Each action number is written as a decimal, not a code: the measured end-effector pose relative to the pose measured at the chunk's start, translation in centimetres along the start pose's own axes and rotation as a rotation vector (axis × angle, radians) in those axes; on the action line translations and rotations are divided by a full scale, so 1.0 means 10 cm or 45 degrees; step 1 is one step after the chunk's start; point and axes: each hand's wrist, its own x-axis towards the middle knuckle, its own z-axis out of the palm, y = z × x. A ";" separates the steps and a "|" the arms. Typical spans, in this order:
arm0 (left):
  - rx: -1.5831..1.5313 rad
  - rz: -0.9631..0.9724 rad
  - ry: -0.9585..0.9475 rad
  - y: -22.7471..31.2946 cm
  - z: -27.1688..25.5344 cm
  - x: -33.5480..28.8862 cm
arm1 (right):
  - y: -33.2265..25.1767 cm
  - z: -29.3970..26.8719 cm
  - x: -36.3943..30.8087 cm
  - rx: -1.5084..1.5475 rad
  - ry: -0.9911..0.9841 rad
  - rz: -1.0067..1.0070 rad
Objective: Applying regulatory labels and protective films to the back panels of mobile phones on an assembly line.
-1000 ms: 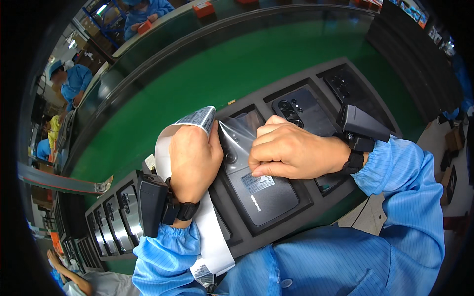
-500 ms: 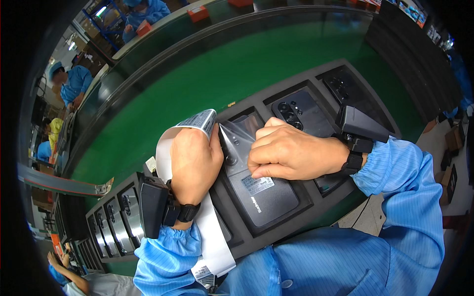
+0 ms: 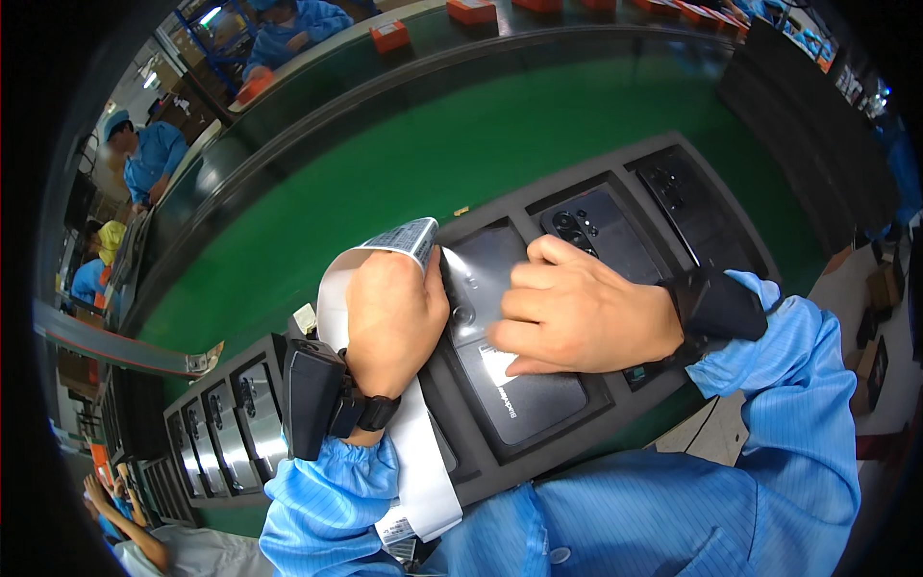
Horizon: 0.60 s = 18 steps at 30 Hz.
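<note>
A dark smartphone (image 3: 524, 409) lies back up in a slot of a black foam tray (image 3: 481, 460), its camera end partly hidden by my hands. Clear film (image 3: 473, 279) glints over its upper part, between my two hands. My left hand (image 3: 394, 313) is closed round a curled white strip of labels (image 3: 428, 481), which loops over the knuckles and hangs down past the wrist. Over the phone, my right hand (image 3: 591, 313) has curled fingers at the film's edge, slightly blurred. Its thumb is beside a white label (image 3: 497, 365) on the phone's back.
More phones lie in the tray to the right, one a dark phone (image 3: 615, 226). Another tray of phones (image 3: 226, 423) stands at left. The green conveyor belt (image 3: 317, 192) runs behind. Orange boxes (image 3: 389, 37) line the far ledge, where co-workers (image 3: 154, 159) sit.
The film is less stretched and creased between my hands. My right hand has shifted slightly down and right, and the label beside its thumb now shows white with glare.
</note>
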 end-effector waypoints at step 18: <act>-1.288 -0.620 -0.459 -0.03 -1.12 -0.14 | 0.05 -0.04 -0.07 0.476 -0.166 0.125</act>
